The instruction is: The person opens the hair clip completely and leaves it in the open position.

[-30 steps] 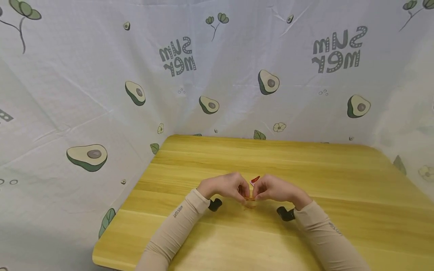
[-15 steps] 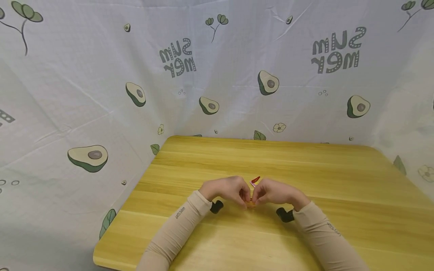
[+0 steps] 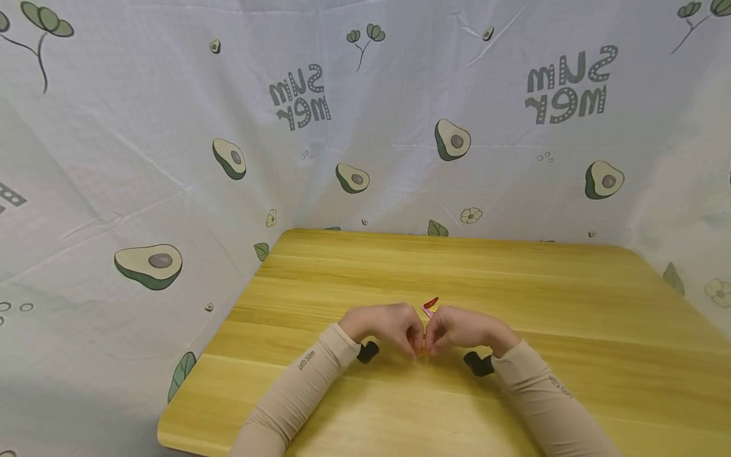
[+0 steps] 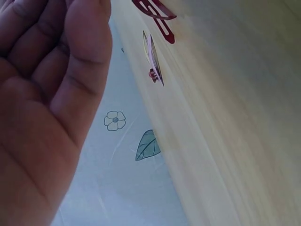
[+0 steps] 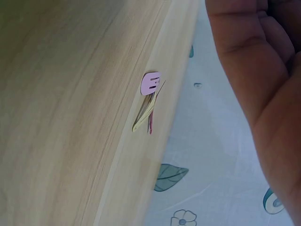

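Observation:
Close together over the table, my left hand (image 3: 394, 327) and right hand (image 3: 459, 329) pinch a small snap hair clip between their fingertips. In the head view the bit showing between the fingers looks orange (image 3: 422, 352). The left wrist view shows the snap hair clip (image 4: 157, 19) as dark red, with its slotted strip swung away from the curved frame; its upper end is cut off. Just beyond the hands lie several hair clips (image 3: 429, 306), red, pink and yellow. From the right wrist, a pink clip end (image 5: 150, 83) and a yellow clip (image 5: 144, 115) overlap.
The wooden table (image 3: 320, 266) has rounded corners and backs onto a white curtain (image 3: 394, 114) printed with avocados. Black wrist mounts (image 3: 480, 363) stick out below the sleeves, low over the tabletop.
Both hands have shifted slightly toward the person, fingertips closer together around the hair clip. More of the clips lying beyond the hands shows now.

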The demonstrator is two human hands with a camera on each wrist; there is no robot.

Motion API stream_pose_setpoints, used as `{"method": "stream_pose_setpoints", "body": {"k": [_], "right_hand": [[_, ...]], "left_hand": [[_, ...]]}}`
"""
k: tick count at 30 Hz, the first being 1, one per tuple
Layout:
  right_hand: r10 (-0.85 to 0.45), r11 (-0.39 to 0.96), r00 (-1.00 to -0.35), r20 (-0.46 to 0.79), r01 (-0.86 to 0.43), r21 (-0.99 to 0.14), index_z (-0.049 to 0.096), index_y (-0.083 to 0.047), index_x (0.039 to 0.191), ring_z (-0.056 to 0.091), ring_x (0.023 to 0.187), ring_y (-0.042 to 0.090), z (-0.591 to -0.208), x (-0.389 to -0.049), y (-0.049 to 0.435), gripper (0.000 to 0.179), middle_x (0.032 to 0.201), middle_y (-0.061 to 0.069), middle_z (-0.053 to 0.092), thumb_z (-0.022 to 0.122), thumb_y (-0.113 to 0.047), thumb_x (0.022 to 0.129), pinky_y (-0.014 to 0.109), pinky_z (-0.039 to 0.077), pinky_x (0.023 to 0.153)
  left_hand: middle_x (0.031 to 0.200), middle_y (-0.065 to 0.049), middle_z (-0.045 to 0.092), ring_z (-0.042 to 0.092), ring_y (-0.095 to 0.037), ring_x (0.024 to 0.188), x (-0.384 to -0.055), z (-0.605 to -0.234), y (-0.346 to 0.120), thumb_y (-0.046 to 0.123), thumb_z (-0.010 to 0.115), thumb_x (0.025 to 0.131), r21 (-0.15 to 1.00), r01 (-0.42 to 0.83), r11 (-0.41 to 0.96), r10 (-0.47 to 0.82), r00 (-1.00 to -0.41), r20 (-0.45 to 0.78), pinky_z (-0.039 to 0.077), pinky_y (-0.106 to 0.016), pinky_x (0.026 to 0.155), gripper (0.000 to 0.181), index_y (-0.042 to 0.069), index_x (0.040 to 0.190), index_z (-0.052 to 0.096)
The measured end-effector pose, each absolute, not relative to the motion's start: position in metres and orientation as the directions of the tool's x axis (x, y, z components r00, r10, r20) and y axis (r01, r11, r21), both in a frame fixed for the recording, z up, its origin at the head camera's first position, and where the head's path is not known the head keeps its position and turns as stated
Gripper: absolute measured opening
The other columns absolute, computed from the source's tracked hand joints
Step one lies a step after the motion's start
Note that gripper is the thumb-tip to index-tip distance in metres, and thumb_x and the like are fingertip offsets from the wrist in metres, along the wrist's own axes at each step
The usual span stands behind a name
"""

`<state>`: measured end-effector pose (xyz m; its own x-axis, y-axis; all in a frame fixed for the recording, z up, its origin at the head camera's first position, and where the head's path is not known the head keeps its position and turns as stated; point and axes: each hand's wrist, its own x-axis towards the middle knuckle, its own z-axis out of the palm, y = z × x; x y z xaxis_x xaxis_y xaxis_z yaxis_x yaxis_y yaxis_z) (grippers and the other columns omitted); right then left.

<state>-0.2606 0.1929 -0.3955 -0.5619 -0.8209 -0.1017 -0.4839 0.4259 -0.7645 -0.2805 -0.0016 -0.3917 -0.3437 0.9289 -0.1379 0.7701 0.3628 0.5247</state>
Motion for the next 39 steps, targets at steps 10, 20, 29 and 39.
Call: {"method": "stream_pose_setpoints", "body": {"k": [10,20,29,39], "right_hand": [[-0.819,0.457,-0.56,-0.127,-0.501,-0.735,0.07,-0.011,0.081,0.058,0.072,0.003,-0.399,-0.26,0.191,0.008,0.081,-0.001,0.068,0.067,-0.006,0.075,0.022,0.049,0.066],[-0.802,0.48,-0.577,-0.151,-0.474,-0.738,0.07,-0.005,0.078,0.05,0.062,0.0,-0.399,-0.255,0.187,0.01,0.075,-0.001,0.067,0.067,0.001,0.071,0.02,0.046,0.059],[-0.782,0.521,-0.6,-0.171,-0.477,-0.707,0.07,-0.006,0.075,0.046,0.057,-0.001,-0.402,-0.254,0.184,0.01,0.071,-0.002,0.066,0.068,0.002,0.069,0.018,0.044,0.055],[-0.75,0.57,-0.632,-0.196,-0.467,-0.676,0.069,-0.008,0.071,0.044,0.055,-0.001,-0.404,-0.251,0.182,0.01,0.067,-0.004,0.064,0.068,0.002,0.068,0.017,0.041,0.052]], "left_hand": [[0.066,0.011,0.06,0.05,0.004,0.056,-0.278,-0.395,0.001,0.013,0.074,0.069,0.478,0.795,0.373,0.927,-0.345,-0.15,0.044,-0.012,0.054,0.01,0.014,0.074,0.066],[0.066,0.011,0.062,0.051,0.005,0.058,-0.276,-0.398,0.004,0.013,0.074,0.069,0.464,0.798,0.385,0.923,-0.344,-0.173,0.044,-0.011,0.056,0.008,0.014,0.074,0.068],[0.064,0.012,0.061,0.05,0.006,0.057,-0.275,-0.401,0.006,0.016,0.076,0.068,0.443,0.8,0.404,0.915,-0.354,-0.194,0.044,-0.011,0.055,0.009,0.017,0.071,0.067],[0.061,0.012,0.06,0.048,0.005,0.055,-0.273,-0.402,0.007,0.014,0.076,0.066,0.433,0.792,0.429,0.903,-0.378,-0.204,0.043,-0.011,0.052,0.01,0.016,0.069,0.067]]}}
